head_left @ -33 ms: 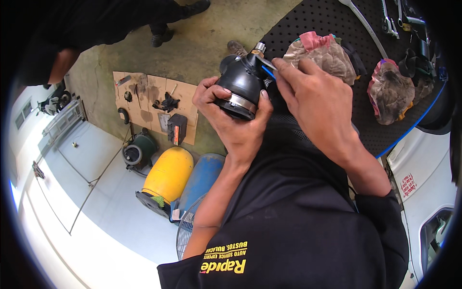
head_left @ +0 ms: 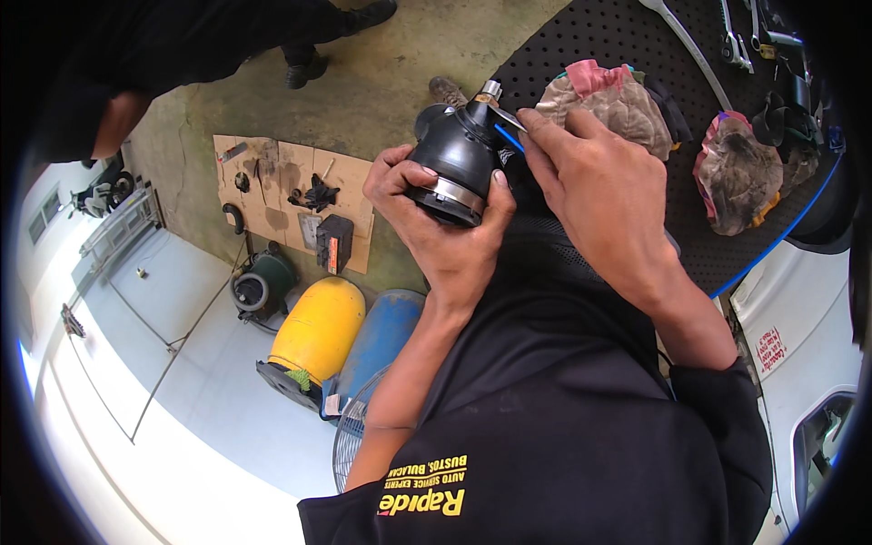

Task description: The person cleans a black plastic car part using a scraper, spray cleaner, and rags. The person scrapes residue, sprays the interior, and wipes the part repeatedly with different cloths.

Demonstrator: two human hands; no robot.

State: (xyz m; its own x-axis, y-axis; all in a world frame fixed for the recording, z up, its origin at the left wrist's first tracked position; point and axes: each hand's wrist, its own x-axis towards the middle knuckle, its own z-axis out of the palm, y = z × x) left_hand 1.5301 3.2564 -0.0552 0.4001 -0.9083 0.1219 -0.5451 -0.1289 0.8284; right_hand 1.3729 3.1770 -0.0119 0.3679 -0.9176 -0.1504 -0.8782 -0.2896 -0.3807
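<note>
A black, dome-shaped canister (head_left: 457, 151) with a silver band clamp (head_left: 453, 196) near its base is held in my left hand (head_left: 445, 236). My fingers wrap its far left side, and the thumb presses on the right. On top stands a metal fitting (head_left: 489, 91) with a brass-coloured lower part. In my right hand (head_left: 599, 182), thumb and index finger pinch a flat grey metal tool (head_left: 506, 119), whose visible end lies beside the canister's neck. The fingers hide the rest of this tool, so its exact kind cannot be told.
A black perforated table (head_left: 554, 45) bears dirty cloths (head_left: 614, 109), a long wrench (head_left: 686, 41) and other hand tools. Stained cardboard (head_left: 295, 204) with parts lies on the floor. Yellow (head_left: 318, 329) and blue (head_left: 383, 329) drums stand left. Another person's dark shoe (head_left: 307, 71) shows at upper left.
My right hand and the flat metal tool have shifted very slightly to the right. The left hand and the canister look the same.
</note>
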